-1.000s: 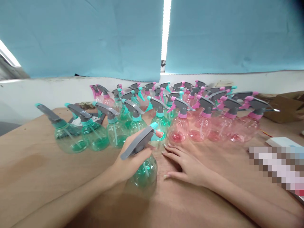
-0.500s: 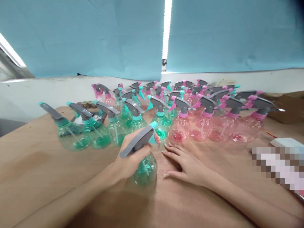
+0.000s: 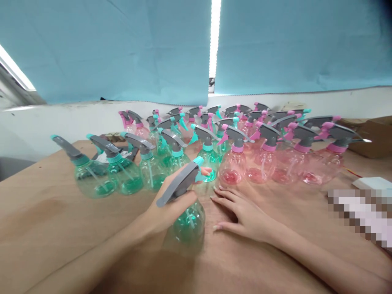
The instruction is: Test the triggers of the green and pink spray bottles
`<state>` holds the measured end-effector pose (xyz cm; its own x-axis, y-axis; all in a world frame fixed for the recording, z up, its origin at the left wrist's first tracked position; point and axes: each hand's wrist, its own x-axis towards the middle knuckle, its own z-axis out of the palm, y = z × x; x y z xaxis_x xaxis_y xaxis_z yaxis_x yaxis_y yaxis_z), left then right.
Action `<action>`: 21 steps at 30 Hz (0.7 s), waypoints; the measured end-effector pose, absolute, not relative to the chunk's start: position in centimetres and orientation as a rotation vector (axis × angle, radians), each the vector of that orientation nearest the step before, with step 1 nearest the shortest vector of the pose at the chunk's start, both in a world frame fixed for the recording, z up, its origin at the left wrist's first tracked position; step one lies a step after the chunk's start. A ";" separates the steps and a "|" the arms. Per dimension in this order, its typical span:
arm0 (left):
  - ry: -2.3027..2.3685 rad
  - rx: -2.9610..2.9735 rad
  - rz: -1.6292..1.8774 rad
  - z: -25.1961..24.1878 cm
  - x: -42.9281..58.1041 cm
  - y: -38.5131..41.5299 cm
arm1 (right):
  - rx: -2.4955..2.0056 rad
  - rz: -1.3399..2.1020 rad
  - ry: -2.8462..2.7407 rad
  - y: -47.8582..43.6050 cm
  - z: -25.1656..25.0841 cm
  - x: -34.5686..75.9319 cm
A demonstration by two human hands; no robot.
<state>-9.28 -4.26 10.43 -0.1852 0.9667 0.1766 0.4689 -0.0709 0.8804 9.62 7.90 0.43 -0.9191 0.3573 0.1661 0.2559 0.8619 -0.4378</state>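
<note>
My left hand (image 3: 171, 204) is wrapped round the neck of a green spray bottle (image 3: 190, 222) with a grey head and a teal nozzle. Its fingertips show beside the teal trigger, and the bottle looks upright, at or near the tabletop. My right hand (image 3: 241, 212) lies on the wooden table with its fingers spread, holding nothing. Just beyond it stands a pink spray bottle (image 3: 232, 169), and left of that one a green spray bottle (image 3: 210, 157). More green bottles (image 3: 130, 175) line up to the left, past my left hand.
Several pink bottles (image 3: 284, 167) stand at the right front, with more mixed bottles behind them. A brown box (image 3: 375, 139) and a white object (image 3: 372, 183) lie at the right. Blue sheets (image 3: 122, 49) hang over the back wall.
The index finger of my left hand appears straighter beside the trigger. Otherwise the hands keep their places, and the view has shifted slightly.
</note>
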 end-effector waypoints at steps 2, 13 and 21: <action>1.622 1.495 1.213 10.5 -9.3 -4.3 | -0.464 0.611 -2.796 7.9 0.5 9.6; 1.425 1.660 1.169 9.5 -10.4 -3.4 | -0.487 0.616 -2.812 8.1 0.2 9.8; 1.393 1.691 1.154 8.5 -11.2 -3.3 | -0.488 0.608 -2.827 8.1 0.2 9.8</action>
